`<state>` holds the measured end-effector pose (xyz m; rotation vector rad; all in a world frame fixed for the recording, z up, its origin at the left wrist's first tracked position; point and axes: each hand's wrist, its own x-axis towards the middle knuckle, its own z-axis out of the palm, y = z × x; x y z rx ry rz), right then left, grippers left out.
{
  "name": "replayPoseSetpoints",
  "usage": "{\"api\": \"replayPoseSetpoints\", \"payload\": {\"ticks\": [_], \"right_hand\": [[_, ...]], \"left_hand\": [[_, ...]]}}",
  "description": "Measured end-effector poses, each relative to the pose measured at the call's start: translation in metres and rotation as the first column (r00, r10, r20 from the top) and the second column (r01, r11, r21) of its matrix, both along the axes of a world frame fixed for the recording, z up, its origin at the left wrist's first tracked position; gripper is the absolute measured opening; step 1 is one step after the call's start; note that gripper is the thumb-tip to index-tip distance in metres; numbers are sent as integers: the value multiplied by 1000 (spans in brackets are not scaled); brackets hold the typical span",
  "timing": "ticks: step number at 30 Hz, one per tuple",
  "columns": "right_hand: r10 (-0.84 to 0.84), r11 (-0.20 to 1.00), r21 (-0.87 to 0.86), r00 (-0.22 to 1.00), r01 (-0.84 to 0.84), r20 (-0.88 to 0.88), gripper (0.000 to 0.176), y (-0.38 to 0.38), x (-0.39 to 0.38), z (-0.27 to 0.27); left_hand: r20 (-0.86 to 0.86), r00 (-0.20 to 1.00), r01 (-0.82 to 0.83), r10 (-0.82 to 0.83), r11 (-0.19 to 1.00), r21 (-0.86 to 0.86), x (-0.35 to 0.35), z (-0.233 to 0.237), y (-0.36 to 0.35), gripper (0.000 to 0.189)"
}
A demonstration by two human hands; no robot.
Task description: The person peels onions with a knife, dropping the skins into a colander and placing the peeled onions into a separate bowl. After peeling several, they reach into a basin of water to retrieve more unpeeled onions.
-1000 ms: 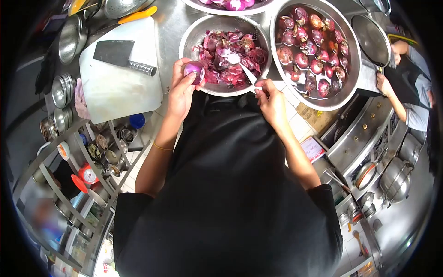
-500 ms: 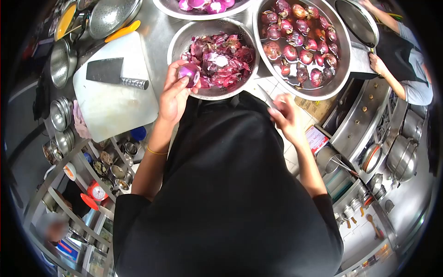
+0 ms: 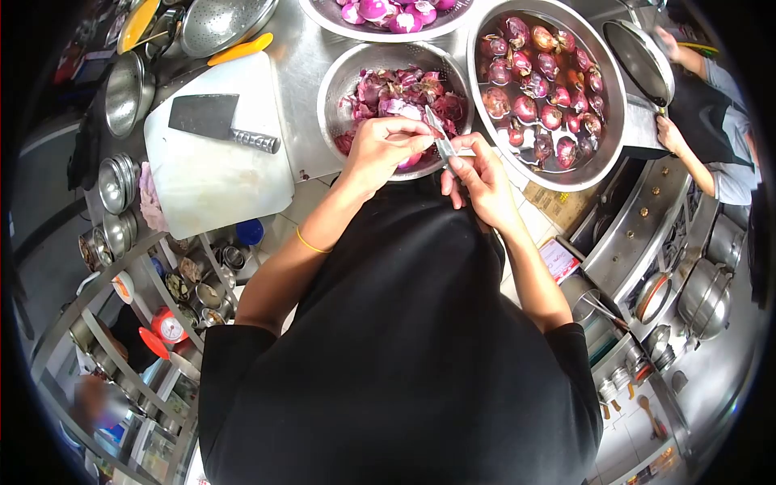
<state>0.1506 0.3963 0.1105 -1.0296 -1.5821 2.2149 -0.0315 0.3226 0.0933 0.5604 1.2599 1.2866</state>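
Since the earlier frame, as the head view shows, my left hand [image 3: 373,158] has shifted rightward over the colander [image 3: 331,101], and my right hand [image 3: 483,178] has brought the small knife [image 3: 440,139] in from beside the colander to meet it.

Left hand: palm turned down, thumb and forefinger drawn close near the blade. I cannot tell whether a scrap sits between them, nor whether the hidden fingers grip the onion.

Right hand: thumb and forefinger pinch the knife at its handle end, remaining fingers loosely curled; the blade points up and away from me.

Onion position: the purple onion [image 3: 410,161] shows beneath my left hand, within the near side of the colander, beside loose skins [image 3: 396,83].

Handling: expect a light, firm, rounded body with a smooth surface, probably slippery when damp. Take hold around its widest part, fingertips clear of the edge. Loose skins should be thin, limp and easily torn; pinch them at a lifted margin.

Surroundings: the basin [image 3: 602,151] of unpeeled onions [image 3: 550,118] in liquid stands to the right. On the left of the tabletop [image 3: 303,73], a cleaver [image 3: 202,115] lies flat on the cutting board [image 3: 222,184].
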Motion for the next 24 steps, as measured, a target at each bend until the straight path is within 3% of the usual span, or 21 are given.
{"api": "replayPoseSetpoints", "payload": {"ticks": [2, 4, 8, 9, 10, 11, 12, 14, 15, 19, 21, 24], "right_hand": [[11, 1000, 15, 1000, -11, -18, 16, 0, -3, 0], [1, 991, 135, 999, -8, 52, 15, 1, -4, -2], [-67, 961, 276, 985, 20, 160, 16, 2, -5, 0], [-144, 942, 324, 975, 83, 171, 16, 4, -4, -1], [-220, 918, 371, 959, 141, 179, 16, 7, -2, -1], [-227, 904, 404, 957, 137, 183, 16, 10, 1, 1], [-227, 888, 437, 961, 139, 155, 16, 12, 4, -2], [-231, 873, 471, 957, 126, 173, 15, 16, 6, 5], [-234, 872, 472, 957, 129, 170, 15, 17, 6, 9], [-239, 877, 462, 955, 132, 179, 17, 20, 7, 15], [-217, 881, 460, 958, 108, 190, 18, 19, 8, 16], [-222, 889, 445, 954, 112, 203, 19, 20, 9, 15]], "left_hand": [[-6, 1000, 23, -24, 999, -44, 0, -1, 0, 14], [-42, 995, -96, 93, 994, -55, 2, -1, 0, 11], [-86, 993, -90, 86, 995, -38, -10, -11, -5, 12], [-413, 910, -25, 29, 1000, 15, -17, -13, -5, 11], [-694, 720, 54, -10, 998, 42, -21, -14, -5, 11], [-770, 635, 31, -54, 999, -45, -26, -9, -2, 14], [-772, 634, 26, -55, 998, -49, -29, -12, -1, 14], [-900, 419, 37, -124, 992, -120, -34, -12, 3, 16], [-828, 509, 26, -234, 966, -257, -33, -10, 3, 20], [-876, 436, 4, -209, 973, -230, -31, -18, 3, 22], [-914, 387, -38, -119, 989, -145, -34, -22, 3, 28], [-896, 429, -139, -111, 973, -186, -42, -14, 9, 30]]}}
